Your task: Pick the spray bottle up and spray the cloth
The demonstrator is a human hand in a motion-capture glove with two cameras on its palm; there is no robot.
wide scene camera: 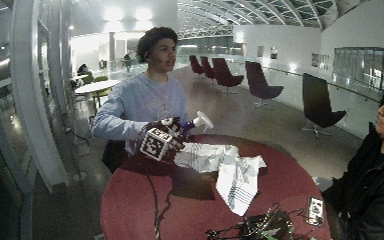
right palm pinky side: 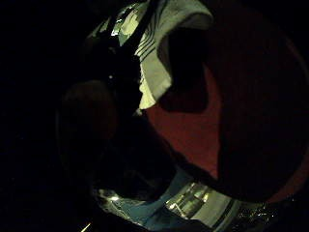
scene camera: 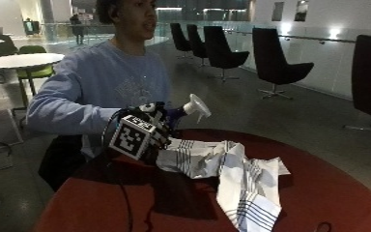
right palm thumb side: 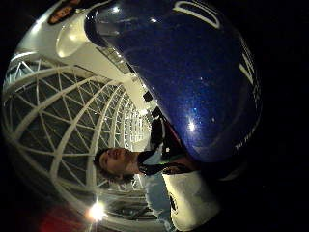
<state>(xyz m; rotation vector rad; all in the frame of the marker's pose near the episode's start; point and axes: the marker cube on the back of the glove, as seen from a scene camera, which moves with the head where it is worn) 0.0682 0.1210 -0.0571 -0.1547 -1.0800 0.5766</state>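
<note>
A person stands behind a round red table (scene camera: 140, 203) and holds a spray bottle (scene camera: 184, 111) up in the gloved right hand (scene camera: 150, 130), fingers curled round its blue body. Its white nozzle (scene camera: 198, 107) points out over the table. The blue body (right palm thumb side: 193, 72) fills much of the thumb side palm view. A white cloth with dark stripes (scene camera: 237, 179) lies crumpled on the table just below and beside the hand, one end hanging toward the front edge. The cloth (right palm pinky side: 154, 53) also shows on the red top in the little finger side view. The bare hand is hidden.
Cables and a phone (wide scene camera: 315, 211) lie at the table's front edge, where a second person (wide scene camera: 378, 170) sits. Dark chairs (scene camera: 276, 63) line the wall behind. A white table (scene camera: 18, 60) stands at the back left.
</note>
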